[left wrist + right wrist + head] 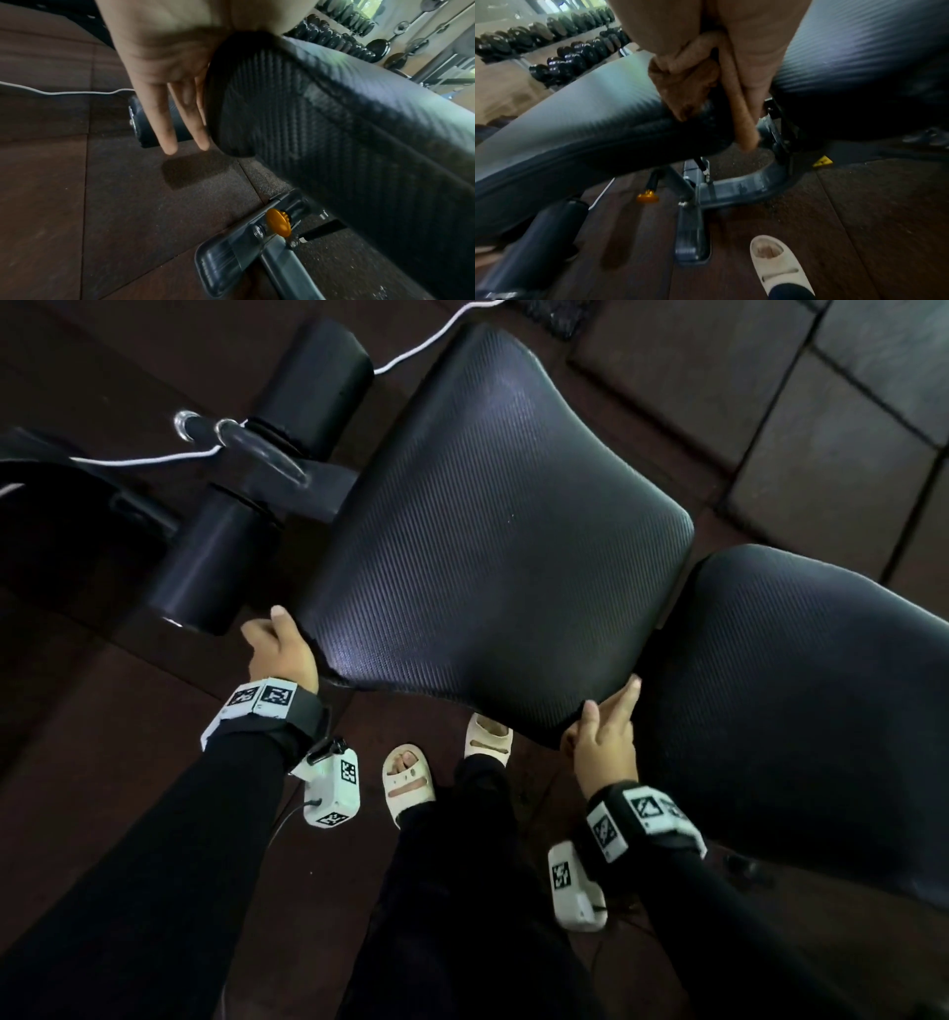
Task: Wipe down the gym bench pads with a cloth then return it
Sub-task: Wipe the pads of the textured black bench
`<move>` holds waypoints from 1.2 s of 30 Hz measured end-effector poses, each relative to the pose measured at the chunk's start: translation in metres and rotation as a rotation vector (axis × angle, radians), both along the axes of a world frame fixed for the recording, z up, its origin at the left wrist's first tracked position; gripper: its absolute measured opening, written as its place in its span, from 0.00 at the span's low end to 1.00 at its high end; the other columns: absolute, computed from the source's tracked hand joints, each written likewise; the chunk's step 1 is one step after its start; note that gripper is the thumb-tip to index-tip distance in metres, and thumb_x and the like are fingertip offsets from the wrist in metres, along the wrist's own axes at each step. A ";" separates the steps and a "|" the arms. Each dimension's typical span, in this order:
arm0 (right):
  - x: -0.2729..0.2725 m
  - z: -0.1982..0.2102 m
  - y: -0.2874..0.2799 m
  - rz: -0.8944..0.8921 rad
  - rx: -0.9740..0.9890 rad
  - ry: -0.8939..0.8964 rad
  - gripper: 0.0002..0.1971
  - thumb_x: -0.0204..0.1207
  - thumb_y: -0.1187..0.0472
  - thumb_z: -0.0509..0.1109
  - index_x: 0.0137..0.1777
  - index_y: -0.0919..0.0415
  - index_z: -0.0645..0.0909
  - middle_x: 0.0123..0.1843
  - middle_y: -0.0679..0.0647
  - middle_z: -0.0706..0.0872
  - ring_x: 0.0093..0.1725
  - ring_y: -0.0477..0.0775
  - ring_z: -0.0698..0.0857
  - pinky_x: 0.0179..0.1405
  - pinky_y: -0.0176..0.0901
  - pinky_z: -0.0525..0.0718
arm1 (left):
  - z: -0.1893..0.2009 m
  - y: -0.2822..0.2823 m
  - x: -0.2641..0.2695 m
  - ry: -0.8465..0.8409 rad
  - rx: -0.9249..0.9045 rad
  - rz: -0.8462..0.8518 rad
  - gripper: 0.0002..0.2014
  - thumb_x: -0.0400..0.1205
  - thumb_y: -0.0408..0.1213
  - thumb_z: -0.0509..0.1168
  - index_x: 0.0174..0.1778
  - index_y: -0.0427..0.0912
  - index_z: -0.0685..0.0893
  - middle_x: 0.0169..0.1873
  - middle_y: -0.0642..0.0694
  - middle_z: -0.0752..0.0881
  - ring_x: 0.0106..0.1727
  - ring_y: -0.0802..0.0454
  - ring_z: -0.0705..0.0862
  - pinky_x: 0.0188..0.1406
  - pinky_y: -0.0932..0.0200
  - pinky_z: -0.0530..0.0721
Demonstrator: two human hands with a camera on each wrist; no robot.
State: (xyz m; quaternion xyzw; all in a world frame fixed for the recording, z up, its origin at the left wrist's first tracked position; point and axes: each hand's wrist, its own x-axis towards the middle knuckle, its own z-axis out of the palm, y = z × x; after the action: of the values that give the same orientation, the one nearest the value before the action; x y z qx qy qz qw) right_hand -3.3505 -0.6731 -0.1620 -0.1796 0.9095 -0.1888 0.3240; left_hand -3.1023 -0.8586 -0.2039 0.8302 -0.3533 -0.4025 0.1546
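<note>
The black textured seat pad [488, 531] fills the middle of the head view, with the back pad [796, 685] to its right. My left hand [277, 649] rests against the seat pad's near left corner [308, 121]. Its thumb lies on top and its fingers [167, 121] point straight down beside the pad's end. My right hand [606, 737] is at the pad's near right corner. It grips a bunched brown cloth [685, 87] against the pad's edge [590, 105], next to the gap before the back pad [859, 50]. In the head view the cloth is hidden under the hand.
Two black foam rollers [313, 387] [215, 567] stick out at the bench's left end. A white cable [421, 343] runs across the floor. Below the pads are the grey frame [693, 223] and an orange knob [279, 223]. Dumbbell racks [552, 50] line the far wall. My sandalled feet [408, 783] stand close to the bench.
</note>
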 end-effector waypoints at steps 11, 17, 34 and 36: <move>-0.010 0.044 0.002 0.347 -0.072 0.111 0.30 0.81 0.66 0.61 0.81 0.61 0.56 0.80 0.63 0.62 0.78 0.59 0.65 0.68 0.34 0.61 | 0.019 0.047 -0.003 0.048 -0.064 -0.175 0.29 0.88 0.49 0.49 0.83 0.42 0.50 0.80 0.36 0.61 0.77 0.38 0.66 0.72 0.51 0.64; 0.005 0.052 -0.026 0.712 -0.221 0.150 0.29 0.77 0.70 0.65 0.77 0.69 0.62 0.81 0.64 0.59 0.80 0.59 0.61 0.73 0.35 0.61 | 0.027 0.074 -0.022 0.087 -0.025 -0.119 0.30 0.88 0.49 0.49 0.84 0.44 0.47 0.81 0.37 0.57 0.77 0.38 0.66 0.71 0.52 0.64; -0.079 0.027 -0.054 0.933 0.108 0.127 0.31 0.84 0.57 0.56 0.83 0.48 0.46 0.84 0.47 0.38 0.83 0.55 0.38 0.79 0.62 0.43 | 0.057 0.157 -0.180 -0.247 -0.180 -0.401 0.31 0.80 0.48 0.58 0.78 0.40 0.63 0.81 0.41 0.59 0.83 0.44 0.54 0.73 0.23 0.48; -0.089 0.025 -0.064 0.967 0.136 0.070 0.33 0.83 0.57 0.57 0.83 0.46 0.44 0.84 0.46 0.37 0.83 0.56 0.37 0.79 0.62 0.45 | 0.053 0.165 -0.199 -0.222 -0.192 -0.508 0.30 0.84 0.56 0.48 0.81 0.47 0.58 0.84 0.48 0.51 0.84 0.51 0.46 0.75 0.27 0.42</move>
State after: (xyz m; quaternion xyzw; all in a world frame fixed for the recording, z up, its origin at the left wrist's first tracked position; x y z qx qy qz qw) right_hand -3.4398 -0.7372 -0.1369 -0.5661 0.7425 0.0494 0.3546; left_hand -3.3016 -0.6938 -0.1507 0.7357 -0.6010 -0.2997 0.0875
